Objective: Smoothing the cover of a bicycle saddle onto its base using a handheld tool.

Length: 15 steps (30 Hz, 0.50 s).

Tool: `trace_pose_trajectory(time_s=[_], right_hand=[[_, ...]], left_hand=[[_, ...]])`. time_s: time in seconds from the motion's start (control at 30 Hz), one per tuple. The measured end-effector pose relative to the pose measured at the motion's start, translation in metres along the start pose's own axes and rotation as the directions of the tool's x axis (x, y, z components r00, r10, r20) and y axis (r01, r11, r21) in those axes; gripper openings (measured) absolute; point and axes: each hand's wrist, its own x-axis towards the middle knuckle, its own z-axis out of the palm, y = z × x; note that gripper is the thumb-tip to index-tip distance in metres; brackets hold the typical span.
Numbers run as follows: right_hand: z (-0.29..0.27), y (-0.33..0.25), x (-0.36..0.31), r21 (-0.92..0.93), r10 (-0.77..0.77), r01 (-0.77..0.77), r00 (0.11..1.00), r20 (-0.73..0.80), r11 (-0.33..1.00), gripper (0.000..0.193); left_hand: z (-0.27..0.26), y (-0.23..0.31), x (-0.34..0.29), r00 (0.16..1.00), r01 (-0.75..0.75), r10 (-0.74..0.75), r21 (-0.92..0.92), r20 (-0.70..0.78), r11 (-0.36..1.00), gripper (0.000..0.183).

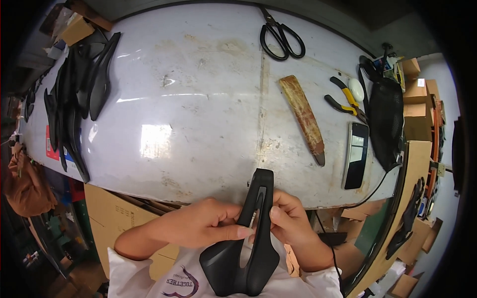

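A black bicycle saddle point(213, 263) with a long slot down its middle is held in front of my chest. Its narrow nose points away from me and reaches over the table's near edge; the wide end is close to my shirt. My left hand point(211, 223) grips the saddle's left side, with the thumb pressed at the slot. On the other side, my right hand point(289, 218) closes round the right edge, its thumb against the black surface. The fingertips under the saddle are hidden.
On the white table point(208, 124) lie a worn wooden strip point(303, 119), black-handled scissors point(282, 42), yellow-and-black pliers point(348, 102), a white oval object point(356, 90), a phone point(357, 155) and a black mesh-covered object point(385, 119). Black curved pieces point(82, 94) pile at left. Cardboard point(117, 218) stands below the table edge.
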Motion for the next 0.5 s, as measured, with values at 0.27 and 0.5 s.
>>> trace_pose_trajectory(time_s=[0.27, 0.5], right_hand=[[0.027, -0.016, 0.004, -0.115, -0.024, 0.007, 0.989, -0.144, 0.993, 0.027], [-0.016, -0.01, -0.006, -0.466, -0.012, 0.166, 0.949, 0.316, 0.869, 0.025]], left_hand=[[0.0, 0.008, 0.007, 0.991, -0.129, 0.122, 0.126, 0.062, 0.984, 0.025], [0.002, 0.007, 0.007, 0.99, -0.125, 0.115, 0.137, 0.077, 0.983, 0.025]])
